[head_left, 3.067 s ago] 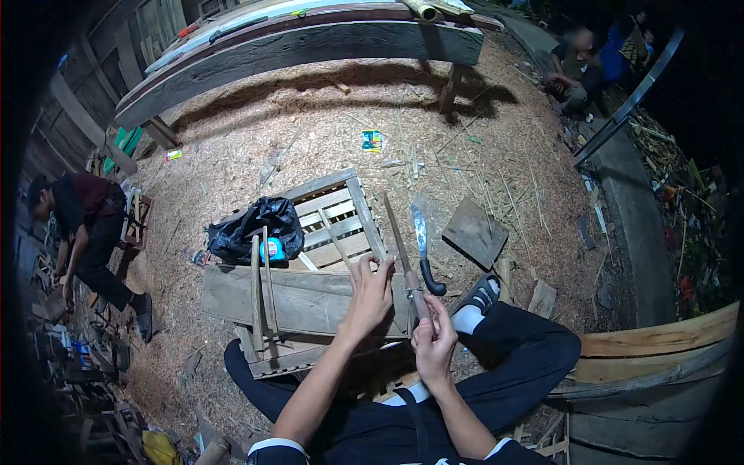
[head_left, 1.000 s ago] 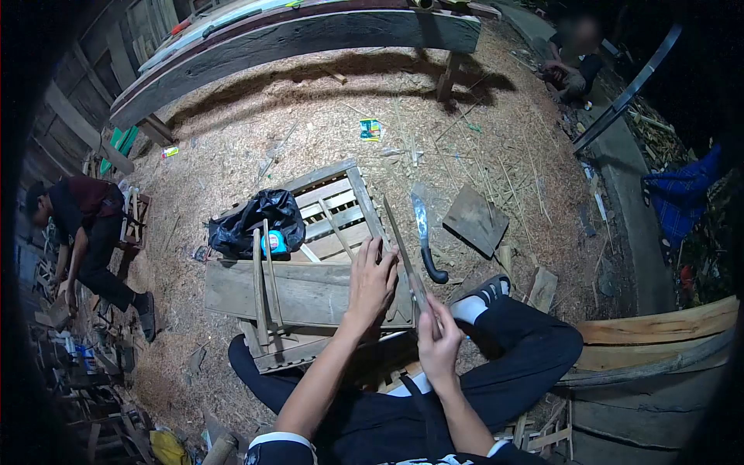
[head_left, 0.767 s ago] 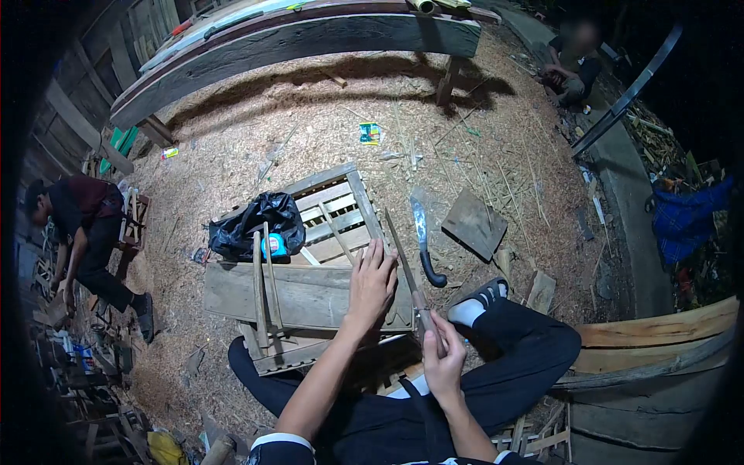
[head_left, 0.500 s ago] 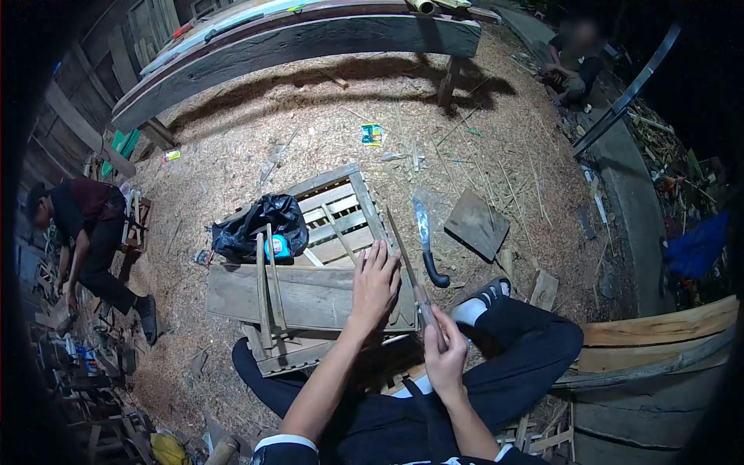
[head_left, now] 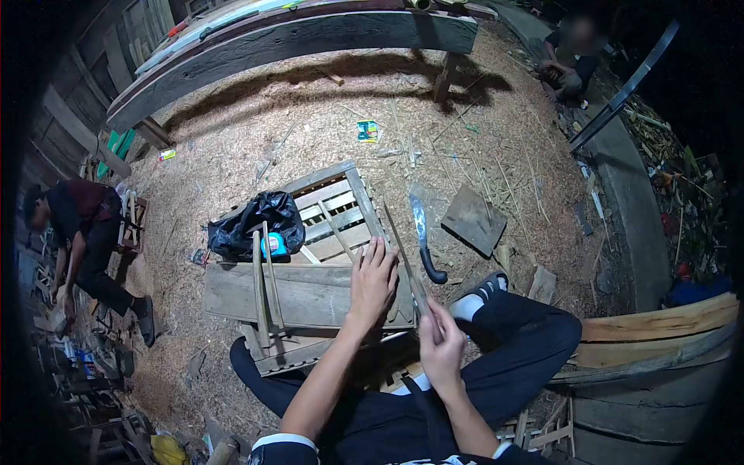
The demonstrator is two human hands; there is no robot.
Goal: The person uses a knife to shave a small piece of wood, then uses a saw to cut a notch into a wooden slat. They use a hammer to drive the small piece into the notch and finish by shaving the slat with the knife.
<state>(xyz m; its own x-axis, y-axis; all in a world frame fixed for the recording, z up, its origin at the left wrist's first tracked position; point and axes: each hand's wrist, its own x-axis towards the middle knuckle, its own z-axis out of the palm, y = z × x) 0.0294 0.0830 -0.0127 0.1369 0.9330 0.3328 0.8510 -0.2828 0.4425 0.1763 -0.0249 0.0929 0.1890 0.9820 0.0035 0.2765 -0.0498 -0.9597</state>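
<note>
My left hand [head_left: 374,283] lies with its fingers extended on the right part of a wooden board [head_left: 310,293], which rests across a slatted wooden crate [head_left: 360,198]. In my right hand [head_left: 442,345] is the handle of a long, thin saw-like blade [head_left: 397,246], pointing forward along the board's right end. Thin wood strips [head_left: 258,291] lie over the board's left half. A black plastic bag [head_left: 260,225] and a turquoise tape measure [head_left: 273,245] sit on the crate's left side. Right of the blade, a machete [head_left: 421,232] with a black handle lies on the ground.
A square wood piece [head_left: 474,220] lies right of the machete. A long wooden bench [head_left: 294,62] spans the back. One person [head_left: 85,232] bends down at the left; another person [head_left: 570,62] sits at the back right. Planks [head_left: 659,333] are at the right.
My right hand and the blade have moved slightly forward. My left hand stays on the board. The view has shifted slightly.
</note>
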